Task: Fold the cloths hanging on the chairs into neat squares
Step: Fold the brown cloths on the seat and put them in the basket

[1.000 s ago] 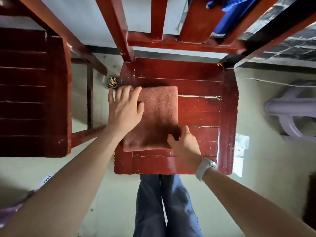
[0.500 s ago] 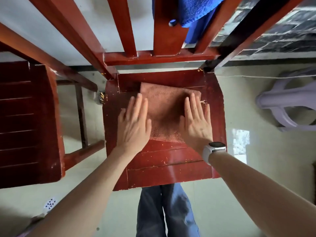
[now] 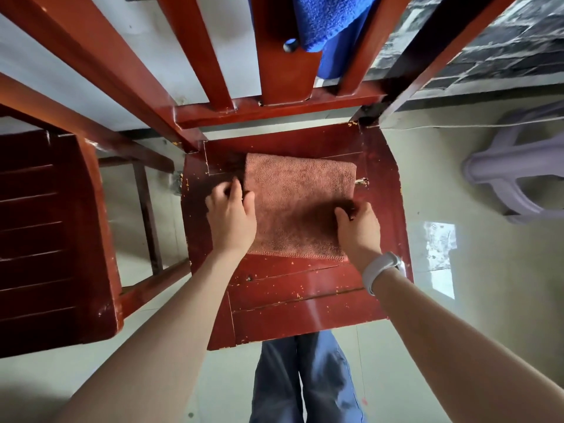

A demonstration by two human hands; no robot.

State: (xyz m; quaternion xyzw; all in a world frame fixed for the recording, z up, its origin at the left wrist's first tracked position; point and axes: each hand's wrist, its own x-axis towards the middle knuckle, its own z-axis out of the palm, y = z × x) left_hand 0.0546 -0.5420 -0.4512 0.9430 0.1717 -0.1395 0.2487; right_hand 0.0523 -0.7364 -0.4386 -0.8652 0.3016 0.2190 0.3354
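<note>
Lying flat on the red wooden chair seat (image 3: 305, 288), toward its back half, is a brown terry cloth (image 3: 293, 206), folded to a near-square block with a stitched hem along its near edge. Its nap looks even; a shadow darkens the right part. Left hand (image 3: 232, 215) sits at the cloth's left edge, fingers curled at that edge with the thumb lying on the cloth's top; whether the fingertips actually pinch the layers cannot be told. Right hand (image 3: 358, 230) sits at the cloth's right edge, fingers bent over the edge, thumb on the cloth's top; grip likewise unclear. White wristband (image 3: 380, 271) on the right wrist, just nearer than the cloth. Blue cloth (image 3: 326, 22) hangs over the chair's backrest slats, well beyond the brown cloth. Second dark red chair (image 3: 55, 239) stands left of the seat; pale plastic stool (image 3: 518, 175) to its right.
</note>
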